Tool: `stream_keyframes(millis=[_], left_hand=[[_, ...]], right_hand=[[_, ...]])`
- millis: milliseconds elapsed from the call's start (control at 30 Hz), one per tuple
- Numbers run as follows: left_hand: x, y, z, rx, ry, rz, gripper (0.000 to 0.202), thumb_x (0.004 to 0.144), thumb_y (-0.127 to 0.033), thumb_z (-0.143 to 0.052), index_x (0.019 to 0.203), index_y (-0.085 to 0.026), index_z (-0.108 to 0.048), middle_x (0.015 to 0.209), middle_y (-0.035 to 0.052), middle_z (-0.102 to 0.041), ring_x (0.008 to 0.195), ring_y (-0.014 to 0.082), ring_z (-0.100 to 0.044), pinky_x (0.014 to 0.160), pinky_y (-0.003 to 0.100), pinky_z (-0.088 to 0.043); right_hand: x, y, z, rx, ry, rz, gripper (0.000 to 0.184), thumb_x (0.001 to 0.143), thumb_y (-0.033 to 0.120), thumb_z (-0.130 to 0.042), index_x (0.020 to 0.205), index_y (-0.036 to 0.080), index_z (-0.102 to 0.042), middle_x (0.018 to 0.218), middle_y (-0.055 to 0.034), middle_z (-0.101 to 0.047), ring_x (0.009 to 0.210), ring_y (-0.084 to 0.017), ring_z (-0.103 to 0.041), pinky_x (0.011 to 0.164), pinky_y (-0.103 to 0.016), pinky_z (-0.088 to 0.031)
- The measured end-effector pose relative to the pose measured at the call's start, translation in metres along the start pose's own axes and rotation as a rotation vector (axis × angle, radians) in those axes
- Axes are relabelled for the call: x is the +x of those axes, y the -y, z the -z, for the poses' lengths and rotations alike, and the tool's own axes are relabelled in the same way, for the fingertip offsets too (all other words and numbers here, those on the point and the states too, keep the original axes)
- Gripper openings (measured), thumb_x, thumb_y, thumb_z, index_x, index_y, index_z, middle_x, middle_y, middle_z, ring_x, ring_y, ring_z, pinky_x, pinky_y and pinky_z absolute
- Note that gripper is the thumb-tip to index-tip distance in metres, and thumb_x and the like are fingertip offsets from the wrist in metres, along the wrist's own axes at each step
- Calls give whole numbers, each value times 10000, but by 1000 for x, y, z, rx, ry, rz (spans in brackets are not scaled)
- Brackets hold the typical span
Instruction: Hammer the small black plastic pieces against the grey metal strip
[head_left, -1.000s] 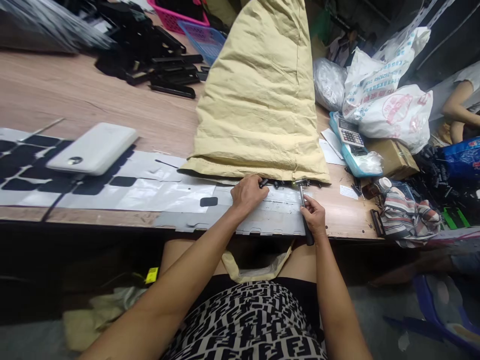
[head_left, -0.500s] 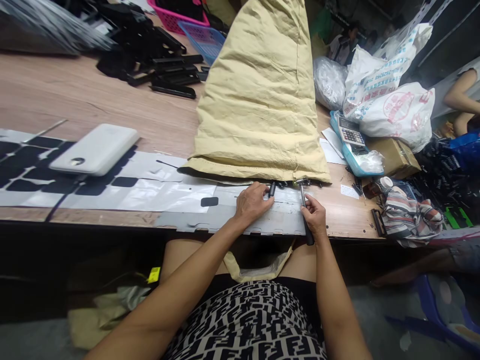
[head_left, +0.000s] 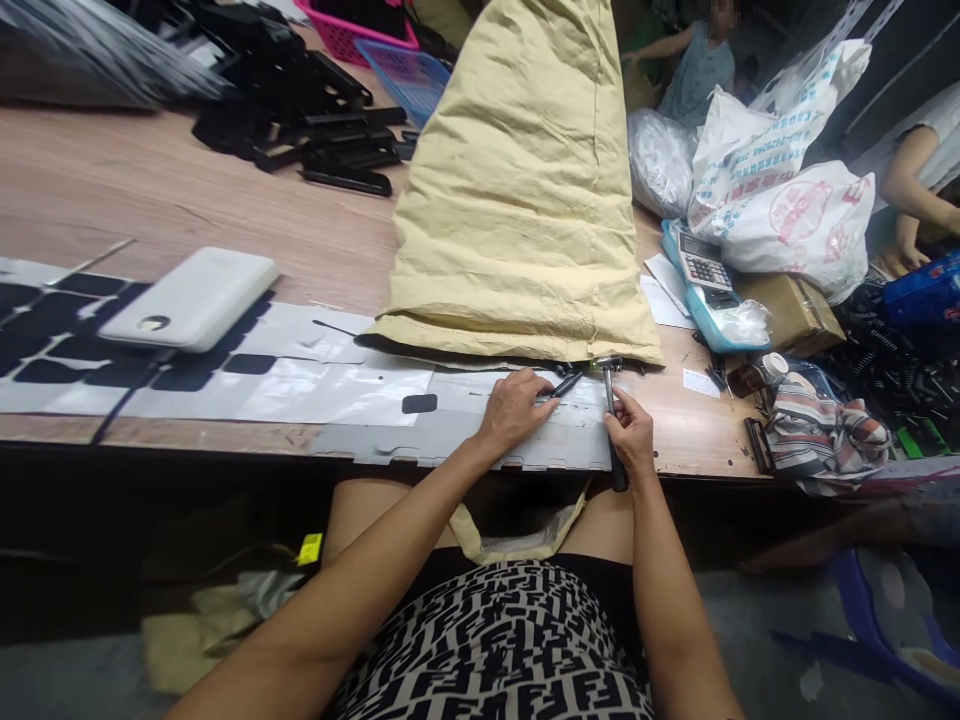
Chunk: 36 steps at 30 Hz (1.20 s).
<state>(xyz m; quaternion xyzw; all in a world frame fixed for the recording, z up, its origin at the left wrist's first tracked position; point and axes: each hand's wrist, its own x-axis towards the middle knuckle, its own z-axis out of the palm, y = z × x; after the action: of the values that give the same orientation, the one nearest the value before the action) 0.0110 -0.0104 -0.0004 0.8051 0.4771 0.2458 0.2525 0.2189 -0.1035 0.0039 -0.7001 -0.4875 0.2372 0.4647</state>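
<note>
My left hand (head_left: 516, 408) rests on a grey metal plate (head_left: 450, 440) at the table's front edge and pinches a small black rod-shaped part (head_left: 566, 384) that lies slanted on the plate. My right hand (head_left: 630, 435) is closed round the black handle of a small hammer (head_left: 609, 395). The hammer's metal head sits just under the hem of a big tan sack (head_left: 525, 190). More small black parts lie along that hem.
A white power bank (head_left: 191, 298) lies on sheets with black pads at the left. Black parts, a pink basket and a blue basket stand at the back. Plastic bags (head_left: 780, 190), a calculator (head_left: 701, 268), a cardboard box and a striped cloth crowd the right. Other people sit beyond.
My left hand drew a black part out from under the sack's hem and brought it onto the plate toward the hammer. The right hand and hammer have barely moved.
</note>
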Motion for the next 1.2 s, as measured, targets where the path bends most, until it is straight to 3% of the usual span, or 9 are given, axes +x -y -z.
stream_keyframes(millis=[100, 233, 333, 667, 1200], left_hand=[[12, -6, -6, -19, 1, 1, 231, 790, -287, -660, 994, -219, -744, 919, 50, -676, 934, 245, -640, 846, 367, -458], [18, -11, -12, 16, -43, 65, 304, 777, -402, -729, 1024, -225, -746, 936, 55, -680, 970, 275, -634, 870, 398, -436], [19, -9, -12, 0, -22, 77, 236, 811, -400, -726, 980, -237, -749, 953, 46, -689, 974, 262, -639, 870, 395, -426], [19, -4, -9, -57, 6, 10, 193, 820, -392, -731, 966, -267, -752, 931, 29, -696, 973, 254, -630, 853, 385, -399], [19, -4, -6, -103, 54, -61, 153, 814, -295, -708, 954, -237, -731, 969, 18, -724, 980, 228, -641, 877, 377, -392]], right_hand=[[-1, 3, 1, -34, -1, 3, 568, 758, 309, -635, 1300, 149, -682, 819, -3, -590, 620, -106, -446, 606, -250, -454], [0, 5, 1, -55, 7, 17, 555, 761, 295, -635, 1295, 152, -684, 829, -1, -585, 622, -104, -440, 607, -246, -451], [-3, 6, 2, -40, 8, 23, 548, 771, 276, -634, 1303, 150, -676, 828, 1, -583, 616, -101, -431, 592, -243, -441], [-38, 22, 6, -127, -7, 109, 490, 791, 228, -613, 1275, 195, -687, 888, -26, -611, 713, -141, -554, 628, -257, -496], [-49, 28, 8, -148, 30, 138, 488, 824, 216, -598, 1306, 194, -667, 920, -35, -621, 736, -150, -563, 684, -280, -510]])
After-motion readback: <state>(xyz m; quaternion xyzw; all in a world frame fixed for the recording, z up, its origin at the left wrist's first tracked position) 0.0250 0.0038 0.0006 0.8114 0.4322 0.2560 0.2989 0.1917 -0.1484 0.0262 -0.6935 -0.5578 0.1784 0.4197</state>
